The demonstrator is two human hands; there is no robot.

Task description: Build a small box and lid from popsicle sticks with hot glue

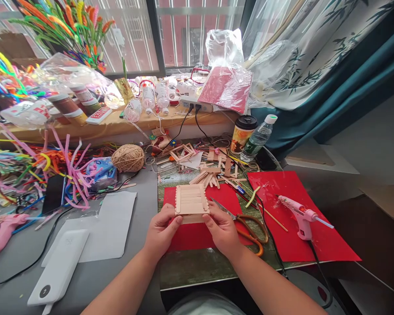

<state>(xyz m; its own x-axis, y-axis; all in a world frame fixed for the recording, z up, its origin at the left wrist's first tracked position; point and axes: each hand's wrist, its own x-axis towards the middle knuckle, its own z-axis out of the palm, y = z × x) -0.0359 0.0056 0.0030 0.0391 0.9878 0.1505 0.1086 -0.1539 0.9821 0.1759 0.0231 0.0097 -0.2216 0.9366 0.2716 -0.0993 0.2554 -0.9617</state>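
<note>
1. Just left of the orange-handled scissors [238, 217], a small craft-stick construction [192, 200] is held over a red sheet [190, 239], pinched at both sides by the left hand [162, 229] and right hand [223, 229], thumbs along its near edge.
2. Too hard a squeeze from those thumbs could crack a stick or spring a joint.
3. The scissors lie beside the right hand, blades toward its fingers; a careless drop of that hand risks a nick.
4. Right of the scissors, a pink glue gun [298, 209] rests on a second red sheet [328, 240]; a snagged cord [315, 256] could drag it off.
</note>
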